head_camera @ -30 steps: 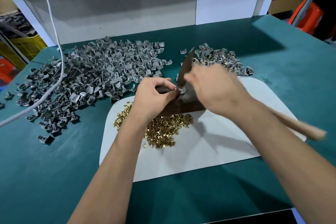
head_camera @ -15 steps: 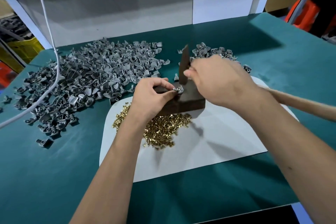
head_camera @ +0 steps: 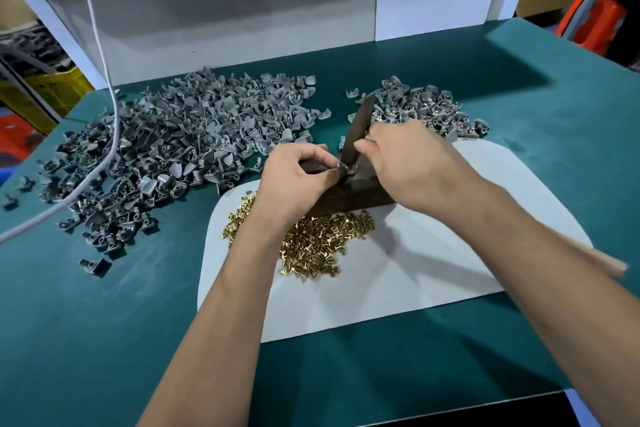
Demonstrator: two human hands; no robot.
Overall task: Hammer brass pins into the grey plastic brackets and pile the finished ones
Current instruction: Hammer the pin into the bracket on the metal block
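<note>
Head view looks down on a green worktop [head_camera: 519, 121] with a white mat [head_camera: 433, 270] at centre frame. Left hand [head_camera: 294, 180] pinches a small grey bracket [head_camera: 344, 168] against the top of a dark block [head_camera: 349, 199], its fingers curled tightly round the part. Right hand [head_camera: 412, 163] grips a hammer [head_camera: 360, 128] close to its dark head, which stands just above the bracket; the wooden handle runs out under the forearm toward the right edge of the frame. Whether a pin already sits in the bracket is too small to tell. Loose brass pins [head_camera: 322, 239] lie heaped on the mat just below the block. A large heap of grey brackets [head_camera: 180, 149] fills the upper left, and a smaller pile [head_camera: 426, 107] showing glints of brass, probably the finished ones, sits at upper centre right behind the hammer. A white cable [head_camera: 104, 87] hangs across the left heap. The chief risk seems to be the blow landing on the left fingertips, since they sit touching the target. A glancing strike could also bend the pin or flick the bracket off the block into the loose pins.
</note>
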